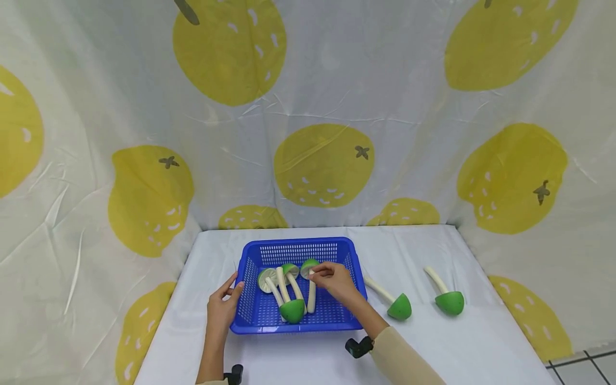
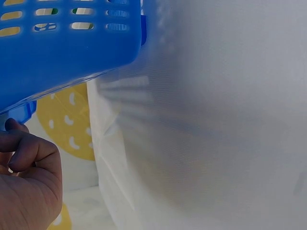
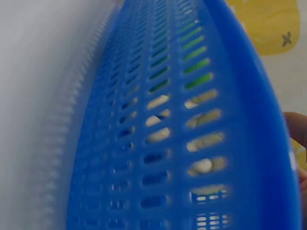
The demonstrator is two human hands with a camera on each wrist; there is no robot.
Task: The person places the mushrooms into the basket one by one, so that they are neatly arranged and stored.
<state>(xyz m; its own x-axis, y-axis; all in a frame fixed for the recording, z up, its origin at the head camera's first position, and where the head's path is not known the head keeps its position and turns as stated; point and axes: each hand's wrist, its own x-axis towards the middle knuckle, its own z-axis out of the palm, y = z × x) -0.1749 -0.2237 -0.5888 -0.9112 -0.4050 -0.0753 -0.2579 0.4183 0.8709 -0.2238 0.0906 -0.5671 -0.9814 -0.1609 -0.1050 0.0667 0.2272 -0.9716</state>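
Note:
A blue plastic basket (image 1: 353, 262) stands on the white-covered table and holds several green-capped mushrooms with pale stems. At its left rim, my left hand (image 1: 223, 302) holds the edge with thumb and fingers; curled fingers (image 2: 36, 153) show below the rim in the left wrist view. Reaching over the right side, my right hand (image 1: 337, 280) pinches a mushroom (image 1: 312, 299) near the top of its stem, the cap at the far end. Beside it lies a mushroom (image 1: 292, 311) with its cap toward me. In the right wrist view the basket wall (image 3: 168, 120) covers most of the scene.
To the right of the basket lies one mushroom (image 1: 399, 307), its stem end close to the basket's side. Farther right is another mushroom (image 1: 449, 303). A lemon-print curtain (image 1: 332, 107) encloses the table at the back and sides.

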